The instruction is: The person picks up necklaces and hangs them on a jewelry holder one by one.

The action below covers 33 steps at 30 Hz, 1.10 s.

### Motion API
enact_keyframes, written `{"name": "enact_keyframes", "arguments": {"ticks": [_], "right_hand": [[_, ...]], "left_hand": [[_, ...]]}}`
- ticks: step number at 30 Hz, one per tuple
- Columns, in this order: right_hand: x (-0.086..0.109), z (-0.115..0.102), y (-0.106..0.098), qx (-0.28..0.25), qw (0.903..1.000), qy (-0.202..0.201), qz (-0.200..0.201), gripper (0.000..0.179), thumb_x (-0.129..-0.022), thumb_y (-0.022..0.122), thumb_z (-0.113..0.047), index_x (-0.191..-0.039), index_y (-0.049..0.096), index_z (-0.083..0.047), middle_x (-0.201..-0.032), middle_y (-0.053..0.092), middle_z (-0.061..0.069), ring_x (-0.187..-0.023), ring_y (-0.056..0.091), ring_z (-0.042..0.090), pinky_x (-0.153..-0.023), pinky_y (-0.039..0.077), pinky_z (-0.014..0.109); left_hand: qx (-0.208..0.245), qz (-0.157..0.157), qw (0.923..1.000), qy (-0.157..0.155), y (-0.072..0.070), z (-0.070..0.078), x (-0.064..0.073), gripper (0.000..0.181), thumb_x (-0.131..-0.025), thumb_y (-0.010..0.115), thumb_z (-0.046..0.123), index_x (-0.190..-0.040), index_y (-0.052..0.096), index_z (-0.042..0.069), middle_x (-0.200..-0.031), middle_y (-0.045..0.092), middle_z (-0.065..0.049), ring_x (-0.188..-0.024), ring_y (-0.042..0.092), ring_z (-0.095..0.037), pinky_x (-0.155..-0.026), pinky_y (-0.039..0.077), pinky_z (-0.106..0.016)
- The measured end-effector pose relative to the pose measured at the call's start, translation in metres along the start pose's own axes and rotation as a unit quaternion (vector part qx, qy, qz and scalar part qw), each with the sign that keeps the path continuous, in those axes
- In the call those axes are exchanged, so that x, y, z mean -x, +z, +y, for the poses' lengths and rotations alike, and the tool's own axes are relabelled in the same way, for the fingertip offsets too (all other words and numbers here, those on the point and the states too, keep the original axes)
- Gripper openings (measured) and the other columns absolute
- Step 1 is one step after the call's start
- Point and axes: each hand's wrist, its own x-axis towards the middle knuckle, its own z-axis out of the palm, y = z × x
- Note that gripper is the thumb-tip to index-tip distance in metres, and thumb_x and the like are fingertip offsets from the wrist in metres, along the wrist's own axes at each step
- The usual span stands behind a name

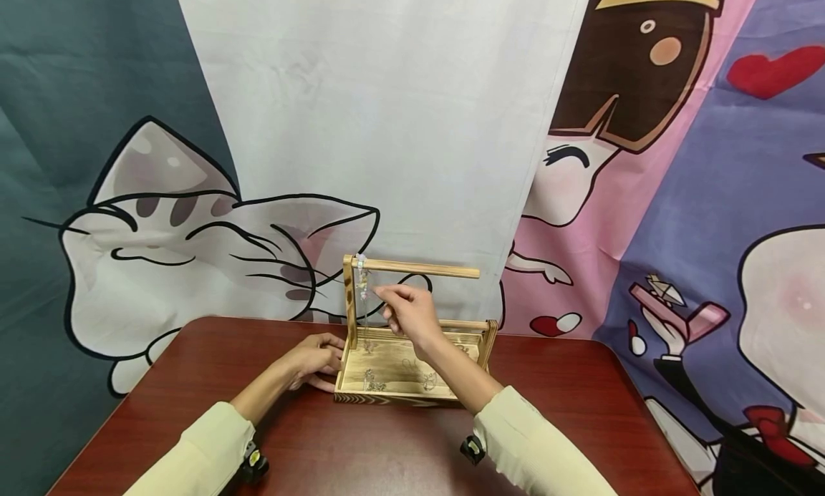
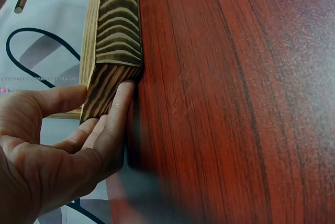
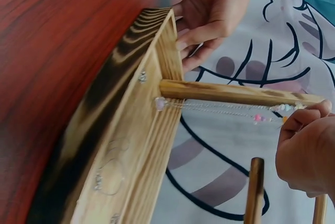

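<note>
A wooden jewelry stand (image 1: 350, 303) with a tray base stands on the table. My left hand (image 1: 316, 360) holds the tray's left end, its fingers spread between rim and base in the left wrist view. Beaded necklaces (image 1: 362, 281) with thin chains hang at the left end of the upper bar (image 1: 425, 268), beside the post. My right hand (image 1: 412, 313) is at these strands with thumb and fingertips together, pinching a beaded necklace (image 3: 260, 118); the exact contact is partly hidden by the fingers.
Inside the tray lie several small jewelry pieces, including a hoop (image 3: 111, 177) and a chain cluster (image 1: 374, 383). A lower bar (image 1: 467, 325) runs behind the right forearm. The reddish-brown table (image 1: 361, 446) extends around the stand, and a printed cartoon curtain (image 1: 399, 124) hangs behind.
</note>
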Motion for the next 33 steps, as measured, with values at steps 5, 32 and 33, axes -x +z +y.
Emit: {"name": "enact_keyframes", "arguments": {"ticks": [5,32,33], "right_hand": [[0.006,0.007,-0.009,0.017,0.9997,0.016,-0.004,0.027,-0.109,0.073,-0.022,-0.127,0.083,-0.005,-0.067,0.066,-0.006,-0.052,0.054,0.007,-0.049,0.046,0.019],[0.033,0.048,-0.035,0.064,0.9977,0.006,-0.022,0.028,-0.106,0.076,-0.015,-0.127,0.081,0.002,-0.085,0.079,0.007,-0.075,0.073,0.011,-0.065,0.063,0.023],[0.034,0.050,-0.036,0.071,0.9973,0.007,-0.021,0.028,-0.105,0.076,-0.015,-0.127,0.081,0.003,-0.087,0.080,0.008,-0.075,0.073,0.010,-0.065,0.063,0.023]], "left_hand": [[0.002,0.002,1.0000,-0.002,0.000,0.001,0.001,0.061,-0.086,0.060,-0.010,-0.146,0.050,-0.012,-0.138,0.067,-0.029,-0.096,0.079,-0.028,-0.074,0.074,-0.051],[-0.001,0.004,1.0000,-0.006,0.000,0.003,0.002,0.062,-0.086,0.060,-0.010,-0.147,0.051,-0.012,-0.140,0.067,-0.030,-0.097,0.078,-0.029,-0.075,0.074,-0.051],[-0.001,0.004,1.0000,-0.006,0.000,0.003,0.002,0.062,-0.086,0.061,-0.010,-0.147,0.051,-0.012,-0.140,0.066,-0.030,-0.098,0.078,-0.028,-0.075,0.074,-0.051]]}}
